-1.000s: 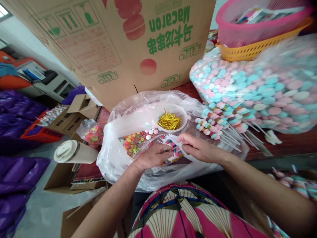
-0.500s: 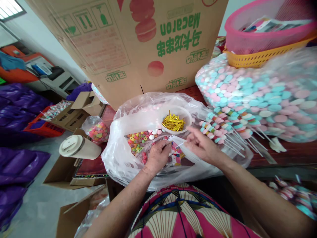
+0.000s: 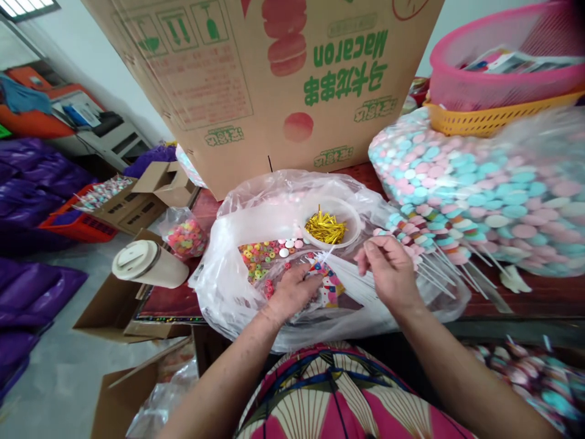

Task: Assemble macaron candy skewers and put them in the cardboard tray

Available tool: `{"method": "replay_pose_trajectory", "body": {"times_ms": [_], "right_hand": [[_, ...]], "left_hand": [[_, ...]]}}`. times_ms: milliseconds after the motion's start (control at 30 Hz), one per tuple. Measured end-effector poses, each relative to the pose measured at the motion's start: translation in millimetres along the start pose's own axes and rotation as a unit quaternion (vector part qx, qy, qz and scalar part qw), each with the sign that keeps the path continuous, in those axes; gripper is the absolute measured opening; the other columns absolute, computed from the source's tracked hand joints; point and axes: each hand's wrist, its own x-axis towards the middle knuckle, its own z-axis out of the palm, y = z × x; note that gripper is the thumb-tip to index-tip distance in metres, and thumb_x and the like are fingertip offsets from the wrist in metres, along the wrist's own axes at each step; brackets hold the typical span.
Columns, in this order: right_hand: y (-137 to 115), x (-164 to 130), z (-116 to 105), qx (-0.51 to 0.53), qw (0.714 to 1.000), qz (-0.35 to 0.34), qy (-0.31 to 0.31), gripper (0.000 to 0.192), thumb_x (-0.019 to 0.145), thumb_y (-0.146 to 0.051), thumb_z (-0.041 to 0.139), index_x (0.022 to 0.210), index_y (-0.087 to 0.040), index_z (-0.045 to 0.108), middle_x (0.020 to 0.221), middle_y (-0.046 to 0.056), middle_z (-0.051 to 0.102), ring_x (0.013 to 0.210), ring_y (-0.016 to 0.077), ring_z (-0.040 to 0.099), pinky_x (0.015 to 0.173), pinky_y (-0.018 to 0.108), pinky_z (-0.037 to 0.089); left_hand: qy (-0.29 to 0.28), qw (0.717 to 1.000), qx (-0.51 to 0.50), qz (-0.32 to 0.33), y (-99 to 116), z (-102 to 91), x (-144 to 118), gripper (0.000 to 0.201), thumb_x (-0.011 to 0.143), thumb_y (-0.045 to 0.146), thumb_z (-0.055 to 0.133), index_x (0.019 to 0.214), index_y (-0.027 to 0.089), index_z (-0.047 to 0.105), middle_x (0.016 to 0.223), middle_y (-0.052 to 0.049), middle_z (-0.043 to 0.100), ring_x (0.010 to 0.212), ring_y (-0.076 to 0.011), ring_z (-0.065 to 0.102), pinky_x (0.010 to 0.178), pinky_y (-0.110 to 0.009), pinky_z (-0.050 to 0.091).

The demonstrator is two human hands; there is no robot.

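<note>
My left hand (image 3: 295, 289) is bent down over the plastic bag, its fingers curled and partly hidden. A short white stick (image 3: 327, 253) pokes up just beyond its fingertips and seems to be held by them. Colourful printed packets (image 3: 332, 288) lie right of that hand, small ring-shaped candies (image 3: 256, 262) to its left. My right hand (image 3: 390, 268) is raised above a bundle of white sticks (image 3: 354, 281), thumb and fingertips pinched together. What is in that pinch, if anything, is too small to make out. Behind both hands stands a clear bowl (image 3: 357, 225) of gold twist ties (image 3: 325, 227).
Skewers of candy discs (image 3: 429, 228) lie at right, before a big bag of pastel discs (image 3: 498, 189) topped by a yellow basket (image 3: 484, 119) and pink basket (image 3: 503, 82). A tall carton (image 3: 256, 110) stands behind. Left are a white-lidded cup (image 3: 150, 263) and a small candy bag (image 3: 185, 235).
My right hand has drawn up and right, its outstretched fingers now pinched, away from the white stick between the hands. My left hand stays low near the packets. The view has shifted slightly.
</note>
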Motion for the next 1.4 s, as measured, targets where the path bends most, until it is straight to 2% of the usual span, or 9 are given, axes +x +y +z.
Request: {"method": "replay_pose_trajectory", "body": {"times_ms": [167,433,567,667,800,1000,1233,1300,1400], "right_hand": [[-1,-7,13,-0.170,0.976,-0.090,-0.098,0.011,0.079,-0.029,0.058,0.077,-0.019,0.062,0.077,0.005,0.062,0.072,0.0181,0.056,0.067,0.031,0.045],[18,-14,38,-0.026,0.978,0.127,-0.166,0.021,0.069,-0.037,0.060,0.081,-0.020,0.060,0.061,-0.003,0.055,0.054,0.0130,0.047,0.053,0.027,0.041],[14,-13,35,-0.039,0.965,0.128,-0.226,0.015,0.071,-0.034,0.056,0.068,-0.020,0.052,0.056,-0.005,0.048,0.050,0.0104,0.040,0.049,0.024,0.034],[5,-5,19,-0.160,0.963,0.037,-0.213,0.021,0.073,-0.031,0.055,0.058,-0.020,0.046,0.053,-0.004,0.045,0.052,0.0107,0.038,0.050,0.024,0.031],[-10,11,-5,-0.179,0.981,0.007,-0.073,0.030,0.078,-0.039,0.055,0.057,-0.020,0.045,0.054,-0.004,0.041,0.053,0.0107,0.038,0.049,0.024,0.031],[-1,-1,21,-0.022,0.961,0.143,-0.234,0.029,0.074,-0.048,0.061,0.074,-0.021,0.052,0.052,-0.007,0.044,0.046,0.0091,0.039,0.043,0.022,0.031],[2,-11,41,0.108,0.952,0.199,-0.205,0.030,0.078,-0.048,0.056,0.069,-0.022,0.045,0.053,-0.006,0.053,0.035,0.0075,0.039,0.037,0.022,0.030],[5,-9,39,0.071,0.968,0.163,-0.176,0.027,0.079,-0.045,0.053,0.068,-0.022,0.044,0.053,-0.005,0.051,0.038,0.0090,0.041,0.040,0.023,0.033],[10,-2,34,-0.090,0.986,0.005,-0.140,0.020,0.080,-0.035,0.052,0.066,-0.022,0.047,0.056,-0.002,0.050,0.052,0.0124,0.047,0.052,0.026,0.039]], "left_hand": [[0.065,0.976,0.173,0.114,3,9.4,-1,0.020,0.084,0.019,0.044,0.087,0.016,0.063,0.085,-0.007,0.068,0.084,-0.0215,0.061,0.080,-0.034,0.048],[0.073,0.938,0.315,0.123,-4,13.9,-4,0.024,0.079,0.009,0.044,0.096,0.014,0.060,0.095,-0.013,0.066,0.090,-0.0251,0.061,0.082,-0.037,0.049],[0.064,0.925,0.351,0.129,-8,13.8,-5,0.028,0.074,0.006,0.046,0.098,0.015,0.059,0.097,-0.014,0.065,0.094,-0.0266,0.060,0.085,-0.040,0.048],[0.050,0.932,0.339,0.116,-14,10.4,-6,0.023,0.081,0.011,0.044,0.098,0.016,0.058,0.098,-0.013,0.066,0.096,-0.0251,0.059,0.088,-0.039,0.047],[0.085,0.964,0.239,0.075,-19,1.4,-7,0.021,0.091,0.025,0.037,0.087,0.017,0.057,0.087,-0.009,0.065,0.085,-0.0214,0.060,0.082,-0.035,0.047],[0.043,0.995,0.076,0.044,-9,-3.6,-5,0.033,0.093,0.040,0.036,0.072,0.019,0.050,0.069,-0.001,0.057,0.070,-0.0165,0.054,0.071,-0.030,0.045],[-0.078,0.994,-0.018,0.069,0,-11.2,-12,0.034,0.095,0.042,0.035,0.085,0.018,0.056,0.079,-0.001,0.059,0.077,-0.0164,0.054,0.071,-0.028,0.045],[-0.099,0.991,-0.004,0.092,3,-11.6,-10,0.030,0.094,0.038,0.037,0.090,0.018,0.059,0.086,-0.002,0.062,0.086,-0.0178,0.056,0.080,-0.029,0.046],[-0.095,0.987,0.044,0.120,3,-10.6,-4,0.023,0.090,0.027,0.040,0.095,0.018,0.060,0.095,-0.003,0.065,0.100,-0.0195,0.055,0.091,-0.033,0.044]]}}
